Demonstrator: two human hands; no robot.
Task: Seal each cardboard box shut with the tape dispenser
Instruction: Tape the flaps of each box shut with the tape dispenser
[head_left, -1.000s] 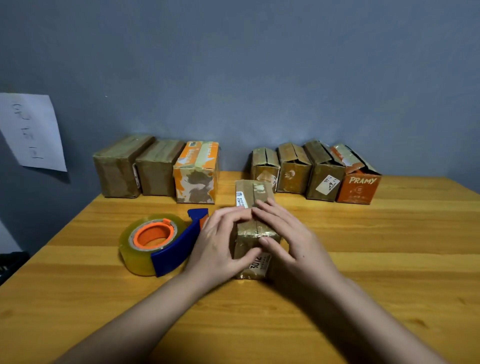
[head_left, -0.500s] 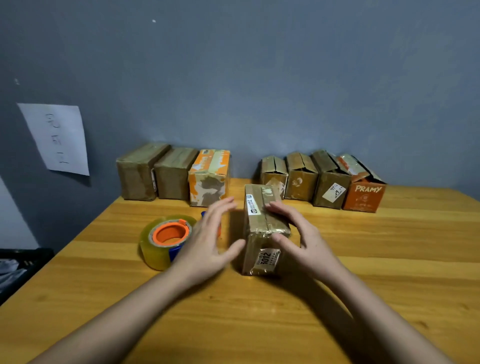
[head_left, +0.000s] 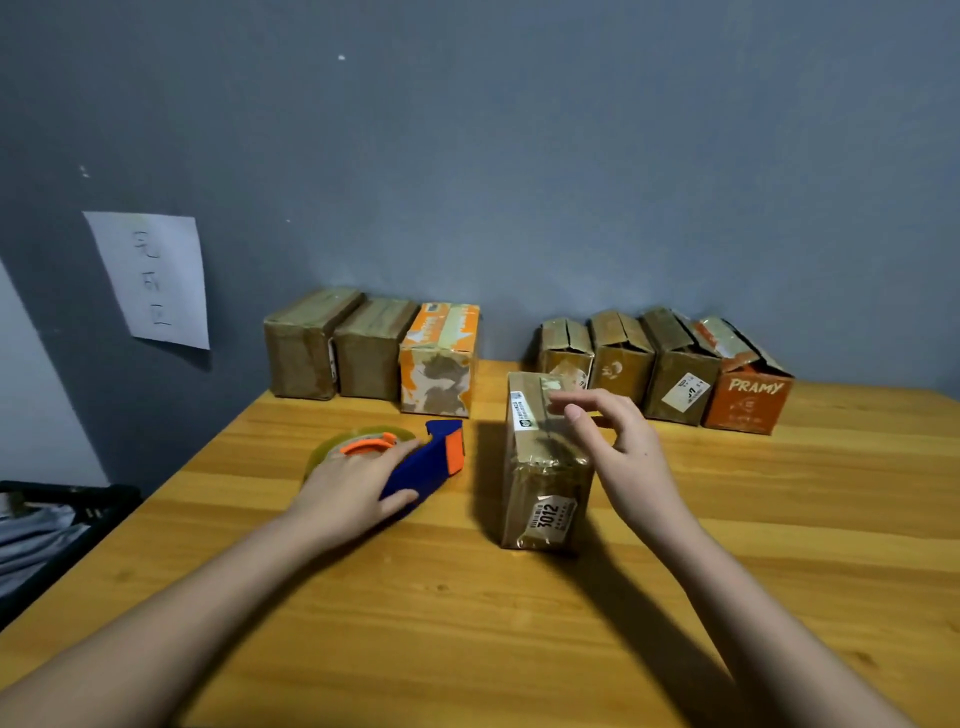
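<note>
A brown cardboard box (head_left: 543, 512) with a "3012" label stands in the middle of the wooden table (head_left: 467, 634). Its top flaps are closed and glossy tape runs over them. My right hand (head_left: 626, 454) hovers over the box's right top edge with relaxed fingers, holding nothing. To the box's left lies the tape dispenser (head_left: 431, 465), blue with an orange core and a clear roll. My left hand (head_left: 353, 486) grips it, fingers over the roll and thumb along the blue body.
Three taped boxes (head_left: 371, 348) line the wall at the back left. Several boxes (head_left: 680, 366) with loose flaps stand at the back right, the last an orange "PRAMY" box (head_left: 748, 400). A paper sheet (head_left: 150, 280) hangs on the wall. Dark clutter (head_left: 47, 525) lies beyond the table's left edge.
Both hands have come off the middle box. My left hand moved left onto the tape dispenser. My right hand lifted to the box's right top edge. The camera turned a little left.
</note>
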